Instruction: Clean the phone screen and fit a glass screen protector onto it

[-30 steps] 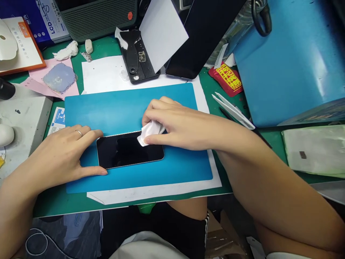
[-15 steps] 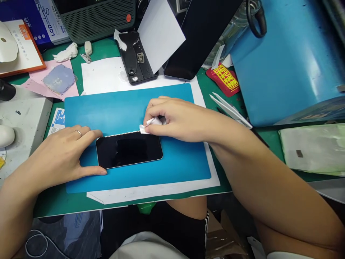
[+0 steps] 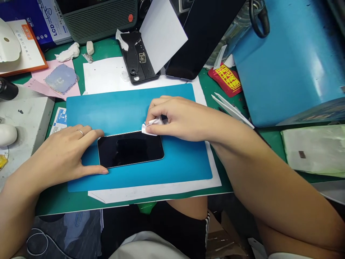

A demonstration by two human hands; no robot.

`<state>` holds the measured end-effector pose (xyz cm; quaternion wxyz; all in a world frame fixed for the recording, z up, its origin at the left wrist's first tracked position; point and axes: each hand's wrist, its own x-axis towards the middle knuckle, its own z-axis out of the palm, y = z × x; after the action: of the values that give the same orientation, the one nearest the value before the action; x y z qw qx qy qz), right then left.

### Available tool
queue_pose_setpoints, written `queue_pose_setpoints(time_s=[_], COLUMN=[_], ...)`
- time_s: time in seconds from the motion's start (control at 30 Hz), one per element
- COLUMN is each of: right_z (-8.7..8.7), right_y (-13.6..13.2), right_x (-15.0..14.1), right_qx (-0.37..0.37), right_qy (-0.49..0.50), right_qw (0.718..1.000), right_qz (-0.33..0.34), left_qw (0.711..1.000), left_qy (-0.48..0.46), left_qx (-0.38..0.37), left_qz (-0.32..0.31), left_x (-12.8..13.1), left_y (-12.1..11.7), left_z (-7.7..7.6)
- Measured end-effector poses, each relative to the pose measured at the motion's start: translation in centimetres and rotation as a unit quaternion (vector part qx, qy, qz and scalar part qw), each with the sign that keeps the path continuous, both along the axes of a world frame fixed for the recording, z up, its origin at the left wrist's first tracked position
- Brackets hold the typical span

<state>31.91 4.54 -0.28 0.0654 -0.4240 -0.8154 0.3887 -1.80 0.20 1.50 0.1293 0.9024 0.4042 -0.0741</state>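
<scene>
A black phone [image 3: 130, 148] lies screen up on a blue mat [image 3: 118, 108]. My left hand [image 3: 64, 153] rests flat on the mat and braces the phone's left end between thumb and forefinger; a ring shows on one finger. My right hand [image 3: 175, 117] pinches a small white wipe [image 3: 150, 126] against the phone's far edge, near its right end.
White paper [image 3: 107, 73] lies under the mat on a green bench. Behind stand a black phone case with a scraper [image 3: 136, 59], a dark tablet [image 3: 202, 36], a red packet [image 3: 228, 79], white tweezers [image 3: 233, 109], and a blue roll [image 3: 291, 61]. A white block [image 3: 24, 118] sits left.
My right hand drew the wipe off the screen's right part back to the phone's far edge, bunching it smaller. The left hand stayed put on the phone.
</scene>
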Motion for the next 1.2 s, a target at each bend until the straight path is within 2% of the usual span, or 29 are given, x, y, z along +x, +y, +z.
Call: queue_pose_setpoints(time_s=[0.33,0.57,0.7,0.83,1.03,1.2], right_z=[0.2,0.0,0.1,0.1,0.0,-0.3], right_y=[0.3,-0.4,-0.3,-0.2,-0.3,-0.5], right_x=[0.4,-0.6,-0.6,-0.3,-0.1,-0.3], right_qx=[-0.008,0.009,0.03,0.0,-0.006,-0.011], right_qy=[0.002,-0.027,-0.026,0.008,0.004,-0.001], right_qw=[1.0,0.999,0.998,0.999,1.0,0.999], right_qz=[0.004,-0.032,-0.049,-0.036,-0.009,-0.039], left_qw=[0.999,0.997,0.998,0.999,0.999,1.0], left_qy=[0.036,0.002,0.03,0.036,0.029,0.009], left_qx=[0.006,0.036,0.02,0.008,-0.014,-0.009], left_qz=[-0.035,-0.068,-0.045,-0.035,-0.01,-0.013], left_x=[0.2,0.0,0.3,0.5,0.2,0.0], left_y=[-0.1,0.0,-0.1,-0.1,-0.1,-0.1], left_z=[0.5,0.1,0.6,0.8,0.3,0.1])
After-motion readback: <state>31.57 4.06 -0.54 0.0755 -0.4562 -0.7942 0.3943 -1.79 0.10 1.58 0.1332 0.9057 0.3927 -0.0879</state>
